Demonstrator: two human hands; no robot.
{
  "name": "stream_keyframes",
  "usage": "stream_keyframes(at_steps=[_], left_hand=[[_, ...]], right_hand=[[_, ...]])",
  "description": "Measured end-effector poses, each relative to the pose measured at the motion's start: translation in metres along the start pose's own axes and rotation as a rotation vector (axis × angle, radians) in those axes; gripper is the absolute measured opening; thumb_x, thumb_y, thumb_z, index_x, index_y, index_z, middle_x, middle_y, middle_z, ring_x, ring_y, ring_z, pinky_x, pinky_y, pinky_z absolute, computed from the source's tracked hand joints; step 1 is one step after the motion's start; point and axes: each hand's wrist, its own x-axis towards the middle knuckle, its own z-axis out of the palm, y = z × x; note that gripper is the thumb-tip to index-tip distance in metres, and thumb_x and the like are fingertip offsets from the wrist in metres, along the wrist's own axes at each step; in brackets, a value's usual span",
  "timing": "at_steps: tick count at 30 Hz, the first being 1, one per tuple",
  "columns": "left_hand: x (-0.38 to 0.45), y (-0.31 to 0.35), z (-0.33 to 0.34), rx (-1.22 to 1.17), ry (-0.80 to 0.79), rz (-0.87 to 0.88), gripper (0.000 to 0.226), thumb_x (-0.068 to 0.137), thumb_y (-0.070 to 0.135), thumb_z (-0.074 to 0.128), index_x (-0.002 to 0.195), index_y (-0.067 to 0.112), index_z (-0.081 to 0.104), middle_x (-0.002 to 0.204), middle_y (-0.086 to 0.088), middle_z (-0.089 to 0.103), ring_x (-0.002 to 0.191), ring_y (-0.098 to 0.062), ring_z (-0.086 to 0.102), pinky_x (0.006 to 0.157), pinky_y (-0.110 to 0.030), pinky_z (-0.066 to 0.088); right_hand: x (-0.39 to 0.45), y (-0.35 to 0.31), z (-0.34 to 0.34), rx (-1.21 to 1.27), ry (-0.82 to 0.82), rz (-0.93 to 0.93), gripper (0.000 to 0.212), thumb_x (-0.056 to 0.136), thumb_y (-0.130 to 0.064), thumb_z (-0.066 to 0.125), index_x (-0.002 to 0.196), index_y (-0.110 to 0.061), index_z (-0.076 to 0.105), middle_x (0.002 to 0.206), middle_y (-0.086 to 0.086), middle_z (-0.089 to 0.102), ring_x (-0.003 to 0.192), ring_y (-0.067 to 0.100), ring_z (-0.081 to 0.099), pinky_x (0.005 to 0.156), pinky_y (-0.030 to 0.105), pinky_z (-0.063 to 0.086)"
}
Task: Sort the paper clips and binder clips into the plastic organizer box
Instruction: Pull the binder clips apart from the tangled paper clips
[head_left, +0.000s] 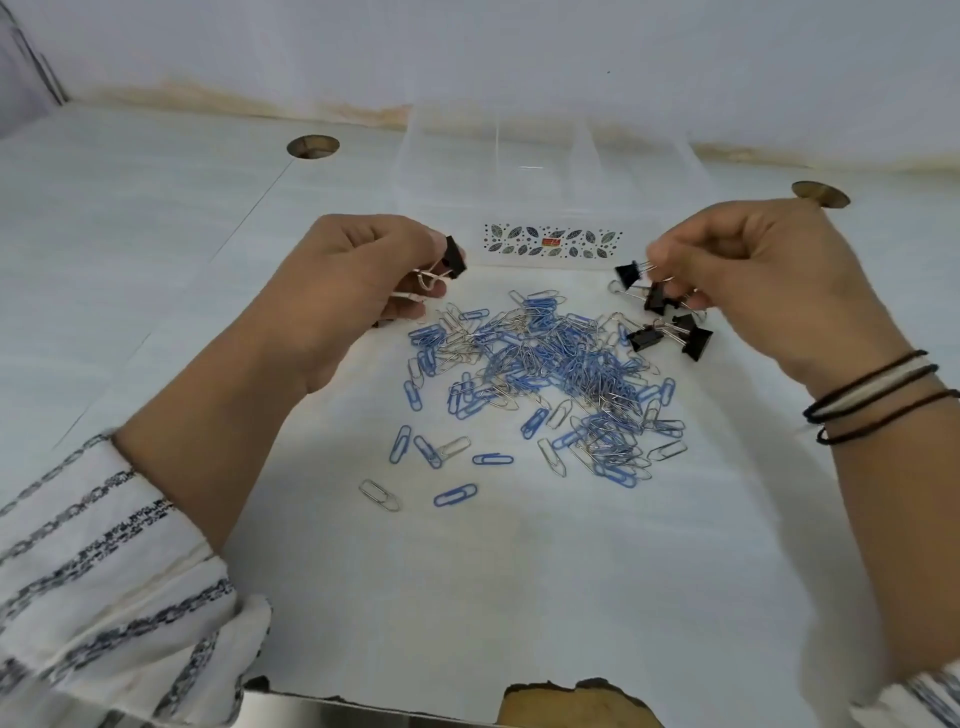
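A heap of blue and silver paper clips (550, 364) lies on the white table between my hands. My left hand (358, 275) is closed around a black binder clip (455, 257) by its wire handles, just left of the heap's far edge. On the right, my right hand (748, 275) pinches the handles of black binder clips (629, 273), a few of which dangle from its fingers. More black binder clips (670, 335) rest on the table under that hand. The clear plastic organizer box (550, 182), with dividers and a leaf-patterned label, stands beyond the heap.
Two round cable holes (312, 146) (821, 193) sit in the white table top at the far left and far right. A wall runs behind the box. The table's front edge (550, 696) is chipped. Loose single paper clips (381, 494) lie nearer to me.
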Motion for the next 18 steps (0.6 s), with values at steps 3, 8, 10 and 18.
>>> stream_keyframes(at_steps=[3, 8, 10, 18], left_hand=[[-0.001, 0.002, -0.006, 0.394, 0.197, 0.117, 0.018, 0.093, 0.028, 0.061, 0.092, 0.023, 0.079, 0.081, 0.001, 0.075, 0.064, -0.006, 0.063, 0.06, -0.015, 0.047], [0.007, -0.01, -0.01, 0.825, 0.201, 0.135, 0.022, 0.092, 0.027, 0.063, 0.107, 0.018, 0.076, 0.108, 0.0, 0.065, 0.098, -0.019, 0.06, 0.08, -0.029, 0.043], [0.008, -0.017, -0.005, 0.863, 0.181, 0.243, 0.03, 0.091, 0.026, 0.064, 0.118, 0.015, 0.072, 0.12, -0.006, 0.06, 0.112, -0.025, 0.059, 0.087, -0.033, 0.045], [-0.011, -0.018, 0.048, 0.876, -0.177, 0.521, 0.053, 0.089, 0.043, 0.061, 0.135, 0.016, 0.064, 0.132, 0.0, 0.057, 0.124, -0.017, 0.052, 0.102, -0.029, 0.041]], right_hand=[[0.008, 0.016, -0.012, -0.183, 0.124, 0.059, 0.011, 0.086, -0.035, 0.075, 0.084, -0.024, 0.076, 0.082, -0.002, 0.076, 0.079, 0.017, 0.071, 0.078, 0.031, 0.055], [0.008, 0.023, -0.013, -0.389, 0.084, 0.123, 0.004, 0.088, -0.026, 0.072, 0.088, -0.023, 0.073, 0.082, -0.004, 0.069, 0.081, 0.017, 0.064, 0.061, 0.02, 0.039], [0.005, 0.017, -0.012, -0.433, 0.088, 0.072, 0.005, 0.088, -0.024, 0.072, 0.091, -0.021, 0.073, 0.085, -0.001, 0.069, 0.086, 0.02, 0.065, 0.067, 0.024, 0.041], [-0.02, -0.026, 0.023, -0.529, -0.38, -0.24, 0.047, 0.081, -0.056, 0.071, 0.12, -0.029, 0.07, 0.102, -0.013, 0.068, 0.086, 0.002, 0.065, 0.079, 0.024, 0.055]])
